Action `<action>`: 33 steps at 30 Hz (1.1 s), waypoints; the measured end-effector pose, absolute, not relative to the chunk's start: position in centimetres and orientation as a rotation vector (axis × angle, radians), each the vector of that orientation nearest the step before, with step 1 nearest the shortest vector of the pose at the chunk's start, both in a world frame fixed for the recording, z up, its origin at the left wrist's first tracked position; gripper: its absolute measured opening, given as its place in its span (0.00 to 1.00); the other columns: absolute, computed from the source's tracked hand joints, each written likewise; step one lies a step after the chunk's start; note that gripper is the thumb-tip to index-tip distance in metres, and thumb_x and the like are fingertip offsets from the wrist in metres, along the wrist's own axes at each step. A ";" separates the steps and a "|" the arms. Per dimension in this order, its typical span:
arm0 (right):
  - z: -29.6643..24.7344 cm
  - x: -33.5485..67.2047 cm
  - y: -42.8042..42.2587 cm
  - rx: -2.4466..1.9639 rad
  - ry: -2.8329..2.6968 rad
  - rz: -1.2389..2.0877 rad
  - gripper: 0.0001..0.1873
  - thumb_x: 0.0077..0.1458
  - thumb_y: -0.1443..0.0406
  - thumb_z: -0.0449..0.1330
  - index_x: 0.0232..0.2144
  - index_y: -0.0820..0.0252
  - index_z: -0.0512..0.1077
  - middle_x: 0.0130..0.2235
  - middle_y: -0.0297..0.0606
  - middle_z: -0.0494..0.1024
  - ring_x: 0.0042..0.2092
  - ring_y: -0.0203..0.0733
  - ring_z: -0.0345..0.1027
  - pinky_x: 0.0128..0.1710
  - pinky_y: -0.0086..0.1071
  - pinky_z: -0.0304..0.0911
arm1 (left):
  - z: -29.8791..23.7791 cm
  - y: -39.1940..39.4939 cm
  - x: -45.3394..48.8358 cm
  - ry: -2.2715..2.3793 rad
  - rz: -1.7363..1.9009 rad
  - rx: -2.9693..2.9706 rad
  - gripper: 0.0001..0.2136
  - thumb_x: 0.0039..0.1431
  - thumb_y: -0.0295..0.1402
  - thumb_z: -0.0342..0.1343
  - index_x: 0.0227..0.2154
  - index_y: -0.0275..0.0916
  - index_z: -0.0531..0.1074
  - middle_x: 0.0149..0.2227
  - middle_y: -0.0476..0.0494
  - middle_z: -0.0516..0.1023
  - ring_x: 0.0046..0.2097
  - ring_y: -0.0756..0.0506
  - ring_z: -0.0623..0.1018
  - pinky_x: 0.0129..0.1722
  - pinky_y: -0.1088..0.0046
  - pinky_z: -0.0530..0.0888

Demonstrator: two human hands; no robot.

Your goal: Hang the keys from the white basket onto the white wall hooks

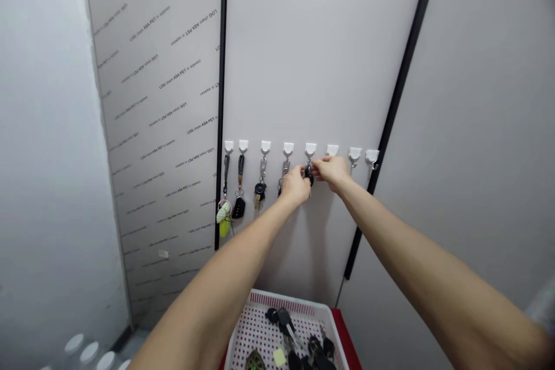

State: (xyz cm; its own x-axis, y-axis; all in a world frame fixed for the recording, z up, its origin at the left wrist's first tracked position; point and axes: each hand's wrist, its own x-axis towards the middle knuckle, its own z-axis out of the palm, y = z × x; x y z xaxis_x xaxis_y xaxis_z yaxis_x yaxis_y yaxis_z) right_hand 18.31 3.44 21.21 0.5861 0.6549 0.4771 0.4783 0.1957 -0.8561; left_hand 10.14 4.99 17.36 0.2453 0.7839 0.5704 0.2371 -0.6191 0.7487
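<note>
A bunch of black-headed keys (309, 174) hangs below a white hook (310, 149) on the grey panel. From the left, my left hand (296, 186) is closed at the keys, its fingertips pinching their edge. My right hand (332, 170) pinches the top of the same bunch from the other side, partly covering another white hook (332, 150). Behind my left hand, a metal clasp (286, 166) with mostly hidden keys hangs from its own hook. Farther left hang a key set (259, 192), a black car key (239, 207) and a green key charm (224, 212).
Below my arms, a white perforated basket (284, 299) holds several keys (284, 321) and a yellow paper piece (279, 357). It rests on something red (344, 335). Bare hooks (355, 154) sit at right. Black strips (222, 98) border the panel. White-capped containers (89, 352) stand lower left.
</note>
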 end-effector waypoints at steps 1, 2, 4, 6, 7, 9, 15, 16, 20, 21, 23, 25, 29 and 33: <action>21.1 18.3 3.5 -1.443 -1.040 0.164 0.04 0.34 0.70 0.52 0.13 0.65 0.63 0.14 0.33 0.66 0.15 0.29 0.58 0.12 0.23 0.54 | 17.0 4.9 10.0 0.926 1.366 2.001 0.14 0.42 0.23 0.47 0.36 0.35 0.63 0.36 0.41 0.69 0.38 0.48 0.68 0.39 0.72 0.62; 20.8 18.3 3.4 -1.440 -1.049 0.167 0.03 0.35 0.69 0.52 0.15 0.65 0.64 0.15 0.33 0.66 0.15 0.29 0.58 0.12 0.23 0.55 | 16.6 4.9 9.9 0.922 1.361 2.000 0.14 0.42 0.23 0.47 0.36 0.35 0.63 0.36 0.41 0.69 0.38 0.48 0.67 0.39 0.72 0.62; 19.9 18.4 2.8 -1.432 -1.058 0.162 0.05 0.36 0.68 0.51 0.20 0.65 0.65 0.18 0.34 0.68 0.17 0.29 0.59 0.14 0.24 0.55 | 15.4 4.6 9.3 0.913 1.339 1.984 0.15 0.42 0.23 0.47 0.37 0.34 0.63 0.37 0.40 0.69 0.38 0.49 0.68 0.39 0.73 0.62; 17.8 18.7 1.5 -1.423 -1.111 0.120 0.10 0.37 0.67 0.51 0.26 0.65 0.66 0.21 0.35 0.69 0.18 0.29 0.60 0.17 0.24 0.56 | 13.8 4.2 8.5 0.909 1.301 1.947 0.15 0.42 0.22 0.46 0.37 0.32 0.62 0.36 0.40 0.69 0.37 0.50 0.68 0.39 0.74 0.63; 16.1 18.9 0.5 -1.428 -1.166 0.096 0.11 0.37 0.66 0.50 0.27 0.64 0.66 0.22 0.35 0.70 0.20 0.30 0.61 0.19 0.24 0.57 | 12.8 4.0 8.0 0.904 1.282 1.926 0.15 0.42 0.22 0.46 0.38 0.32 0.62 0.36 0.40 0.69 0.37 0.50 0.68 0.39 0.75 0.63; 11.5 19.2 -1.8 -1.466 -1.316 0.082 0.13 0.38 0.64 0.50 0.29 0.63 0.66 0.23 0.35 0.70 0.21 0.31 0.61 0.21 0.25 0.57 | 10.2 3.6 6.9 0.890 1.242 1.888 0.16 0.42 0.22 0.45 0.38 0.31 0.62 0.36 0.39 0.69 0.36 0.51 0.69 0.39 0.76 0.64; -2.4 18.3 -7.2 -1.769 -1.371 0.438 0.14 0.40 0.63 0.47 0.26 0.66 0.67 0.22 0.38 0.71 0.24 0.35 0.63 0.24 0.27 0.58 | -0.3 1.9 4.2 1.006 0.965 1.735 0.13 0.43 0.20 0.43 0.34 0.30 0.64 0.34 0.40 0.70 0.36 0.51 0.69 0.38 0.75 0.64; -3.6 17.9 -7.4 -1.798 -1.411 0.434 0.14 0.40 0.63 0.46 0.26 0.66 0.67 0.24 0.39 0.71 0.26 0.36 0.63 0.27 0.28 0.58 | -1.9 1.5 4.0 1.043 0.922 1.716 0.13 0.43 0.20 0.43 0.34 0.30 0.64 0.34 0.40 0.70 0.36 0.51 0.69 0.38 0.76 0.64; -6.2 16.4 -7.1 -1.916 -1.657 0.328 0.14 0.39 0.65 0.48 0.30 0.64 0.67 0.33 0.41 0.71 0.35 0.40 0.62 0.37 0.30 0.54 | -6.2 -0.1 3.1 1.128 0.816 1.729 0.12 0.43 0.21 0.42 0.33 0.32 0.65 0.34 0.42 0.70 0.36 0.52 0.69 0.38 0.77 0.64; -6.5 16.1 -6.8 -1.944 -1.700 0.319 0.15 0.39 0.65 0.48 0.32 0.64 0.67 0.35 0.42 0.70 0.37 0.40 0.61 0.38 0.30 0.53 | -6.8 -0.3 2.9 1.140 0.793 1.757 0.12 0.43 0.21 0.42 0.33 0.32 0.65 0.34 0.42 0.70 0.36 0.52 0.69 0.38 0.77 0.64; -7.1 15.6 -6.4 -1.993 -1.738 0.321 0.17 0.40 0.64 0.48 0.34 0.65 0.66 0.36 0.43 0.70 0.39 0.41 0.60 0.39 0.30 0.52 | -7.6 -0.7 2.5 1.179 0.748 1.843 0.12 0.43 0.22 0.42 0.32 0.32 0.66 0.35 0.42 0.70 0.37 0.51 0.68 0.39 0.77 0.62; -7.5 15.2 -6.1 -2.030 -1.740 0.297 0.18 0.41 0.63 0.48 0.36 0.65 0.65 0.36 0.43 0.69 0.39 0.41 0.60 0.38 0.30 0.52 | -8.1 -0.8 2.2 1.230 0.708 1.955 0.13 0.42 0.22 0.43 0.32 0.33 0.66 0.35 0.42 0.69 0.38 0.50 0.67 0.40 0.76 0.61; -8.1 14.5 -5.7 -2.028 -1.783 0.232 0.19 0.39 0.64 0.50 0.37 0.62 0.64 0.37 0.42 0.69 0.39 0.41 0.59 0.38 0.30 0.51 | -8.7 -0.6 2.1 1.244 0.639 2.132 0.13 0.41 0.22 0.44 0.32 0.34 0.66 0.35 0.42 0.68 0.39 0.48 0.65 0.40 0.74 0.60; -8.4 14.3 -5.8 -1.988 -1.797 0.277 0.18 0.37 0.68 0.50 0.36 0.61 0.64 0.32 0.39 0.70 0.34 0.39 0.61 0.35 0.28 0.53 | -9.1 -0.7 2.4 1.224 0.608 2.201 0.11 0.38 0.23 0.47 0.29 0.35 0.67 0.33 0.42 0.67 0.38 0.47 0.64 0.38 0.74 0.60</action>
State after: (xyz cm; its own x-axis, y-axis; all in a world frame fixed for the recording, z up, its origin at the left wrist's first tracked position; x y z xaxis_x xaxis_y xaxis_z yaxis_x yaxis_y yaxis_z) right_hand 14.32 -5.76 -8.41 0.1342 0.9804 0.1441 0.8914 -0.0559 -0.4497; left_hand 2.39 -0.68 -9.08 0.4843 0.8663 0.1222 0.6206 -0.4386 0.6500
